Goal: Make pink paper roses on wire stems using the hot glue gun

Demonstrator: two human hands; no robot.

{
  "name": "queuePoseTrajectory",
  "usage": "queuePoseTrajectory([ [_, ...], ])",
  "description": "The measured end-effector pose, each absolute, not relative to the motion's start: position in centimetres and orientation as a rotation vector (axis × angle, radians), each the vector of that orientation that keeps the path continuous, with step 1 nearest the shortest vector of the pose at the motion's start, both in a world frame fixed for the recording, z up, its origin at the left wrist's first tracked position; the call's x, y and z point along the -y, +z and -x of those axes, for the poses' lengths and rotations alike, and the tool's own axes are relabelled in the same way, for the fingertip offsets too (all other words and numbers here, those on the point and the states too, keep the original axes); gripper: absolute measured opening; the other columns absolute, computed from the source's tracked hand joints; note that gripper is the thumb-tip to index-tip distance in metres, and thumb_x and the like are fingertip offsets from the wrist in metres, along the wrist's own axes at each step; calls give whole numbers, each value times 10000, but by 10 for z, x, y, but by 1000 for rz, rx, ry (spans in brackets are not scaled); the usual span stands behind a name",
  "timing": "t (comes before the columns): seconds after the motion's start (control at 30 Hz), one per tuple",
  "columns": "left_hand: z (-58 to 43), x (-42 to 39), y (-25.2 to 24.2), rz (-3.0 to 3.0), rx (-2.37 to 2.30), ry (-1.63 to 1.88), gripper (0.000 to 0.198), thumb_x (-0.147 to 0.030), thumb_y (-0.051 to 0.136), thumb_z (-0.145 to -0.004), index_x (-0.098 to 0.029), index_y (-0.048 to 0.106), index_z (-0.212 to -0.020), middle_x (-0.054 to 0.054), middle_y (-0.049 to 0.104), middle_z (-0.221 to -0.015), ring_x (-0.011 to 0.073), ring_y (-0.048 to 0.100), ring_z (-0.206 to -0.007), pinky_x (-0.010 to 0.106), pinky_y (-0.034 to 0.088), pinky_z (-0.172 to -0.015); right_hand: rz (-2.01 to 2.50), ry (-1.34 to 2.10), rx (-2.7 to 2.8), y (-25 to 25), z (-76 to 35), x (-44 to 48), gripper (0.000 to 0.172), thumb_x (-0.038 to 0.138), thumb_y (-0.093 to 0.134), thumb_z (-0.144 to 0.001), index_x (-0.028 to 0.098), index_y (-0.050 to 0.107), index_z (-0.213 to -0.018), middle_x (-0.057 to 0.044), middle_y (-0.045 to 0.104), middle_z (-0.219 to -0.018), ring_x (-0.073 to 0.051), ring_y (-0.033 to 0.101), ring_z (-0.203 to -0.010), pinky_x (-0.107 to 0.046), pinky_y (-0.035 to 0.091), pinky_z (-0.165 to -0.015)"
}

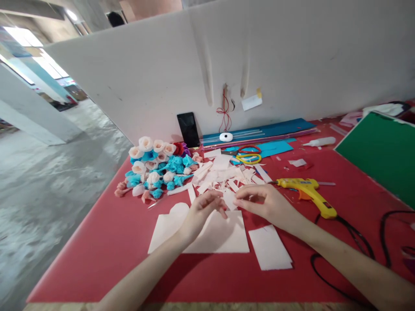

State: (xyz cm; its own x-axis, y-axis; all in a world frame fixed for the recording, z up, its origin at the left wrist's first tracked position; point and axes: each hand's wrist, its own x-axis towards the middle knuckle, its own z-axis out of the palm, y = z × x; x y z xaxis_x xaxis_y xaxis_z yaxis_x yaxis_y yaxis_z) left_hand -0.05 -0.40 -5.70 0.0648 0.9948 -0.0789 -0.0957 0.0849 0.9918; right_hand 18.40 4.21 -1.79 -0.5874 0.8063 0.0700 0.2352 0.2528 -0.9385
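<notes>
A small pale pink piece of crepe paper (pixel 230 200) is between my hands, above the red table. My left hand (pixel 205 209) has its fingers curled around the near side of the piece, at its left edge; their exact contact is partly hidden. From the right, my right hand (pixel 261 202) pinches the piece's edge between thumb and fingers. Below them lies a large pale sheet (pixel 214 237), with a rounded cut-out shape (pixel 178 211) at its upper left. Nearer my right forearm rests a stack of pale paper rectangles (pixel 270 248).
Pale paper scraps (pixel 220 172) and scissors (pixel 248 154) lie beyond my hands. Paper flowers (pixel 155 166) are heaped at left. On the right are a yellow glue gun (pixel 306 192) with its cord, a white bottle (pixel 320 141) and a green board (pixel 382 155). A phone (pixel 188 129) leans on the partition.
</notes>
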Motion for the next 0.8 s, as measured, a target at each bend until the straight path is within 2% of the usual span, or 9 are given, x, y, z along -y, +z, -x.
queuePoseTrajectory([
  [0.07,-6,7,-52,-1125,-1117,1171,298,-285,651,-744,-232,616,-1035,45,673,-1023,188,656,-774,346,524,-725,913,1355,1924,-14,-185,-38,139,260,579,-774,161,652,-710,-16,647,-742,-117,569,-683,-210,419,-578],
  [0.13,-12,10,-45,-1226,-1085,1183,232,-286,622,-776,-226,669,-994,46,579,-1254,255,569,-1095,369,479,-893,890,1360,1875,-9,-186,-33,146,258,572,-785,163,644,-701,-13,641,-755,-111,570,-697,-200,426,-589],
  [0.17,-15,12,-40,-1297,-1057,1194,207,-310,571,-818,-222,695,-957,36,576,-1268,267,507,-1182,384,425,-975,876,1361,1849,-7,-187,-30,148,258,573,-789,164,645,-700,-12,637,-759,-108,570,-700,-196,430,-596],
  [0.23,-20,14,-29,-1336,-1027,1206,234,-332,536,-845,-233,703,-975,18,621,-1213,264,510,-1186,387,383,-1023,849,1348,1795,-1,-190,-25,150,258,583,-793,167,645,-691,-7,623,-745,-100,564,-697,-189,436,-612],
  [0.37,-28,14,-12,-1457,-936,1272,277,-368,549,-836,-246,688,-1042,16,638,-1193,260,557,-1137,360,412,-1000,813,1242,1733,9,-194,-18,126,237,612,-782,173,629,-675,3,611,-727,-97,567,-711,-192,451,-676],
  [0.47,-33,12,-2,-1535,-984,1315,222,-288,541,-854,-286,699,-1009,3,648,-1176,219,586,-1104,326,430,-978,789,1154,1717,13,-196,-15,113,209,610,-780,185,620,-671,8,618,-721,-96,581,-717,-188,465,-688],
  [0.63,-38,9,9,-1609,-1001,1392,241,-194,536,-862,-334,712,-946,-36,708,-1048,159,623,-1040,295,407,-988,780,1024,1679,14,-195,-13,46,193,656,-735,218,660,-697,-1,630,-812,-88,591,-697,-148,451,-537],
  [0.73,-39,8,9,-1531,-962,1421,254,-210,520,-874,-359,690,-989,-46,707,-1049,156,613,-1051,325,370,-1024,806,978,1654,12,-194,-14,32,210,694,-696,215,667,-680,-15,627,-842,-74,557,-589,-163,424,-469],
  [0.8,-39,7,8,-1490,-929,1420,249,-213,519,-875,-352,692,-988,-42,705,-1053,163,606,-1060,339,366,-1028,854,973,1650,10,-193,-14,55,227,706,-684,214,660,-657,-14,633,-792,-80,544,-560,-175,415,-458],
])
